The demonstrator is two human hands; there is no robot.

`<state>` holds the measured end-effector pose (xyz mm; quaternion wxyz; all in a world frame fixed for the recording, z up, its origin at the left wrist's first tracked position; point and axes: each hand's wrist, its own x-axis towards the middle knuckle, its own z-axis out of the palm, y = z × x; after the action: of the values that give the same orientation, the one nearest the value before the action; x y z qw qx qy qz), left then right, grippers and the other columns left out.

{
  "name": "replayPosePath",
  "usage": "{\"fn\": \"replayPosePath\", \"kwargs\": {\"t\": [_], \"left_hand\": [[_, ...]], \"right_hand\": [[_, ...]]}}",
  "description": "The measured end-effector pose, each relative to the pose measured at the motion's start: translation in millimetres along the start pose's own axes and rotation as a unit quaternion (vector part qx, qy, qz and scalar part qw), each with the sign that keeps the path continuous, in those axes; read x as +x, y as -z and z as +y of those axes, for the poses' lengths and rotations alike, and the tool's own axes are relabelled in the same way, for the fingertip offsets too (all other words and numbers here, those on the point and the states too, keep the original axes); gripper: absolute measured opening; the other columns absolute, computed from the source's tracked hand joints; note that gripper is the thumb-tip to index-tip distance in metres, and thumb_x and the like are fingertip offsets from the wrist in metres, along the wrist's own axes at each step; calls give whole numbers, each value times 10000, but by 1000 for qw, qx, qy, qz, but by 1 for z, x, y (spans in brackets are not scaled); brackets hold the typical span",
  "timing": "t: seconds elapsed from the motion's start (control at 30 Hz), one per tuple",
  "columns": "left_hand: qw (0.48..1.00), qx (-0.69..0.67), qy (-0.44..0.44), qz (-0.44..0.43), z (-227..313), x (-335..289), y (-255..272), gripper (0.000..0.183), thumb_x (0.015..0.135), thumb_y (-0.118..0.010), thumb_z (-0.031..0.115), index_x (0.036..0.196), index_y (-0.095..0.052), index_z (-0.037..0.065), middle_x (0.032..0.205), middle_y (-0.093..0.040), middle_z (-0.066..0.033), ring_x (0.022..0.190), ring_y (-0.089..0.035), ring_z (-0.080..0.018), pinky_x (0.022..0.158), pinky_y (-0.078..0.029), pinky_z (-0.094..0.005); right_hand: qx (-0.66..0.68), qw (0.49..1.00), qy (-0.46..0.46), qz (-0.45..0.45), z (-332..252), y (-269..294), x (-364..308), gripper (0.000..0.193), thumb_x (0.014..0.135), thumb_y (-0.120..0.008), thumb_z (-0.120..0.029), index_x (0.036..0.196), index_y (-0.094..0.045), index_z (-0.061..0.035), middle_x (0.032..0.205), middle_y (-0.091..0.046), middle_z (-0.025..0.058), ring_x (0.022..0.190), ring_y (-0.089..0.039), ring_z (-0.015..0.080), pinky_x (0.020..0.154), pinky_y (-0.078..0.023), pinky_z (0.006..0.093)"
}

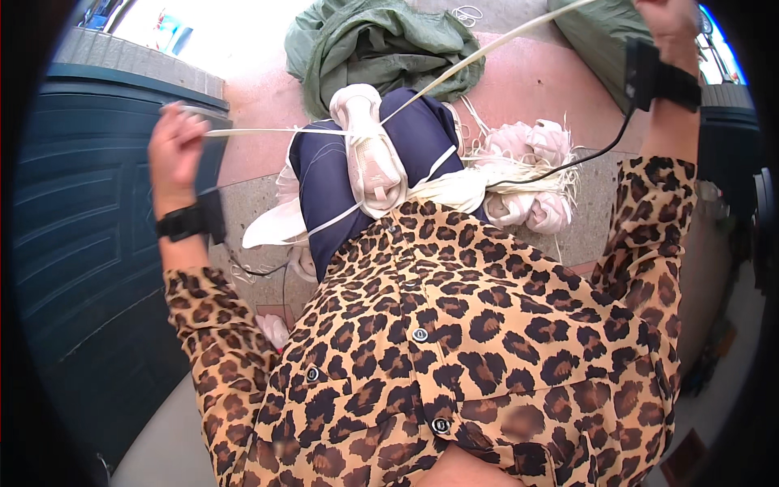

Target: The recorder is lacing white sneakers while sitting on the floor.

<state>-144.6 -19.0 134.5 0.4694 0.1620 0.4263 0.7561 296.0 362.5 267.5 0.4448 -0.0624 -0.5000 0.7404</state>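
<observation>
A pale pink and white sneaker [375,162] lies across my lap, toe toward me, on my dark blue trousers [324,174]. Raised at the left, my left hand [176,142] is closed on a cream shoelace [260,131] stretched level from the shoe's opening. A second cream lace [495,46] runs taut from the shoe toward the upper right, where my right hand [669,20] is lifted high. The right hand looks closed on that lace, though its fingertips are cut off by the frame. A bundle of loose cream laces [454,188] rests on my right thigh.
Several pink shoes with trailing laces [531,146] lie on the floor to my right, and more sit at my left. Beyond my knees is a crumpled green sack [381,49]; another green sack [596,40] stands far right. A dark blue panelled door [105,187] stands at left.
</observation>
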Motion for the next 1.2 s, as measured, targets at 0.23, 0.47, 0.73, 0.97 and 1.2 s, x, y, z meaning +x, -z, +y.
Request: {"fn": "replayPosePath", "kwargs": {"t": [0.23, 0.47, 0.73, 0.97, 1.2], "left_hand": [[954, 113, -85, 263, 106, -54, 82, 214, 946, -384, 214, 775, -414, 89, 564, -288, 35, 438, -248, -71, 433, -227, -237], [940, 179, 261, 130, -84, -29, -17, 134, 895, -496, 258, 849, -501, 132, 503, -293, 88, 390, -287, -26, 457, -368, -234], [892, 408, 195, 7, -173, -46, -70, 185, 872, -530, 231, 871, -578, 53, 560, -458, 40, 458, -402, -43, 435, -366, -191], [856, 496, 130, 70, -181, -58, -64, 167, 861, -528, 150, 920, -571, 1, 650, -566, -11, 476, -471, -53, 462, -382, -180], [686, 727, -37, -6, -196, -56, -58, 168, 809, -551, 172, 822, -630, 25, 659, -608, -156, 609, -605, -254, 574, -473, -336]], "right_hand": [[-407, 896, -164, -70, 175, -9, -104, 211, 878, -477, -119, 1030, -598, -35, 668, -551, 6, 577, -503, 90, 583, -448, 233], [-597, 779, -110, -157, 290, -51, -191, 120, 762, -557, -191, 764, -657, -124, 803, -587, 77, 828, -545, 274, 705, -428, 402], [-665, 728, -144, -85, 294, -78, -185, 130, 751, -550, -201, 740, -673, -162, 830, -584, 45, 846, -515, 247, 733, -373, 418], [-682, 674, -157, -235, 288, -68, -172, 129, 717, -555, -172, 752, -676, -145, 840, -577, 40, 868, -521, 242, 716, -372, 439], [-722, 644, -64, -246, 285, -88, -176, 95, 735, -559, -159, 708, -646, -132, 757, -567, 35, 788, -527, 226, 697, -374, 386]]}}
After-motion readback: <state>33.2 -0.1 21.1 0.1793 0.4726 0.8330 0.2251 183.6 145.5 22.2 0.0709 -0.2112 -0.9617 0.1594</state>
